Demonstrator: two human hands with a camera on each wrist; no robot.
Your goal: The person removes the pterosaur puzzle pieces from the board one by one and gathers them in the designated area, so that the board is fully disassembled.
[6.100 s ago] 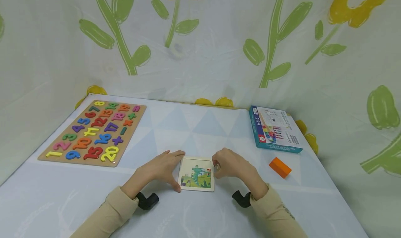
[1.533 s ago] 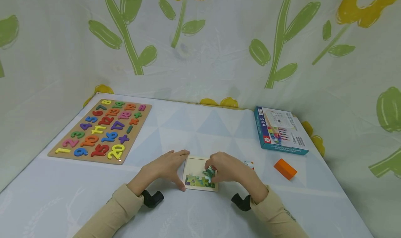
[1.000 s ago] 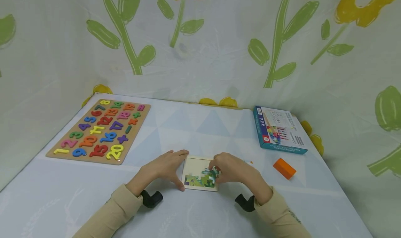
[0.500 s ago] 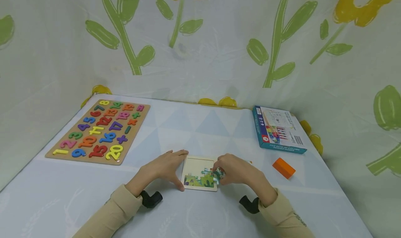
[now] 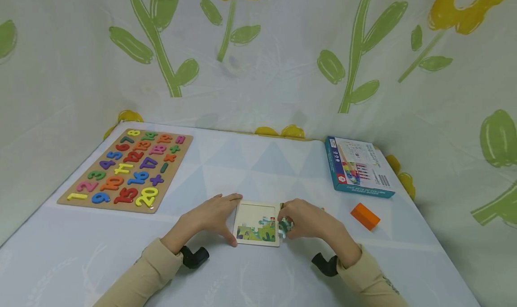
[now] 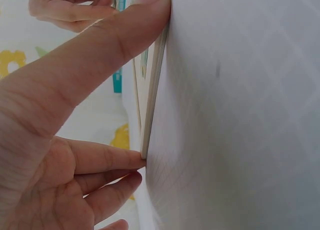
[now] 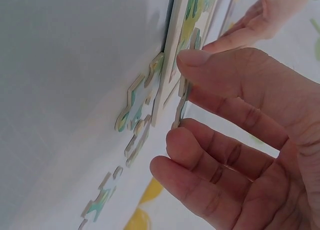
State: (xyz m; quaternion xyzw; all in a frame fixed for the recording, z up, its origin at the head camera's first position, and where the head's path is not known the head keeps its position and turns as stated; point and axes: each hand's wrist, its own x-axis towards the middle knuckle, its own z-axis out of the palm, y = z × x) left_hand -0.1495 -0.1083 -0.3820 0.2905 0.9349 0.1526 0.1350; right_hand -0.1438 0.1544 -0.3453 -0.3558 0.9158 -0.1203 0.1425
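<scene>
A small wooden jigsaw tray (image 5: 257,203) lies on the table, its lower part filled with green picture pieces and its upper part bare. My left hand (image 5: 213,217) spans the tray's left side, straight thumb at the near corner and index fingertip at the far corner. At the tray's right edge, my right hand (image 5: 304,218) pinches a green puzzle piece (image 7: 183,102) between thumb and fingers. Several loose puzzle pieces (image 7: 142,96) lie on the table beside the tray in the right wrist view. The right hand hides most of them in the head view.
A number board (image 5: 125,170) with coloured digits lies at the left. Towards the back right is a flat teal and white box (image 5: 361,167). An orange block (image 5: 365,216) sits in front of that box. A flower-printed curtain (image 5: 258,82) rises behind the table.
Since the earliest frame, upper picture pieces have left the tray. Over the last second my right hand moves right with a piece, past the tray's edge. The left hand stays at the tray.
</scene>
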